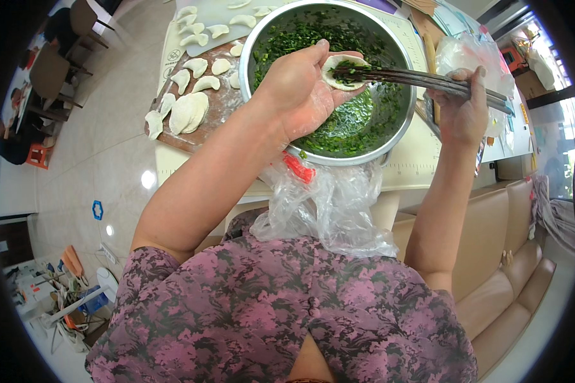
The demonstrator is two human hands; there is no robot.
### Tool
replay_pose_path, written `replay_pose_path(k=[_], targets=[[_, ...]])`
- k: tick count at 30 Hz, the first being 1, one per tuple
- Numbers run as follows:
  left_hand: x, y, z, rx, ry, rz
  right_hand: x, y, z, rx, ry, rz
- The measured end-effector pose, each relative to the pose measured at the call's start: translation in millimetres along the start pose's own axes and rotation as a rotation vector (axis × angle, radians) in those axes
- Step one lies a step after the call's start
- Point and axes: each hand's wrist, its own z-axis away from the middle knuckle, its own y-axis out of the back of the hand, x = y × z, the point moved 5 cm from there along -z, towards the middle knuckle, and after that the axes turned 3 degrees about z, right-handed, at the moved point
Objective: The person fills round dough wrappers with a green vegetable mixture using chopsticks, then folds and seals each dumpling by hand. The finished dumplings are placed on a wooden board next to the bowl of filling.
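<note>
My left hand (pixel 302 88), dusted with flour, holds a round dumpling wrapper (pixel 334 82) on its fingers over a large steel bowl (pixel 247 62). Chopped green filling (pixel 354 117) lines the bowl, and a small heap of it lies on the wrapper. Several dark chopsticks (pixel 426 80) are bundled in my right hand (pixel 462 107), their tips on that heap. Left of the bowl, a floured wooden board (pixel 223 107) carries a stack of flat wrappers (pixel 189 113) and several folded dumplings (pixel 206 84). More folded dumplings (pixel 194 39) lie on a pale board behind.
A crumpled clear plastic bag (pixel 321 206) with a red part hangs at the table edge before me. Behind my right hand lie a rolling pin (pixel 430 52) and another plastic bag (pixel 469 57). A beige sofa (pixel 488 268) stands at the right, chairs (pixel 52 69) at the far left.
</note>
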Motion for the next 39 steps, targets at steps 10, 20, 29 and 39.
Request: replay_pose_path(k=[10, 20, 29, 39], targets=[[-3.1, -0.3, -1.1, -0.056, 0.058, 0.061, -2.8, 4.3, 0.6, 0.049, -0.002, -0.029], [-1.6, 0.6, -0.5, -0.079, 0.041, 0.057, 9.3, 6.9, -0.7, 0.013, -0.071, -0.182], [0.2, 0.3, 4.1, -0.034, 0.059, 0.053, 7.6, 1.7, 1.7, -0.029, -0.041, -0.179], [-3.1, -3.8, 3.6, -0.018, 0.065, 0.014, 5.9, -1.1, 1.2, -0.002, 0.014, -0.075]])
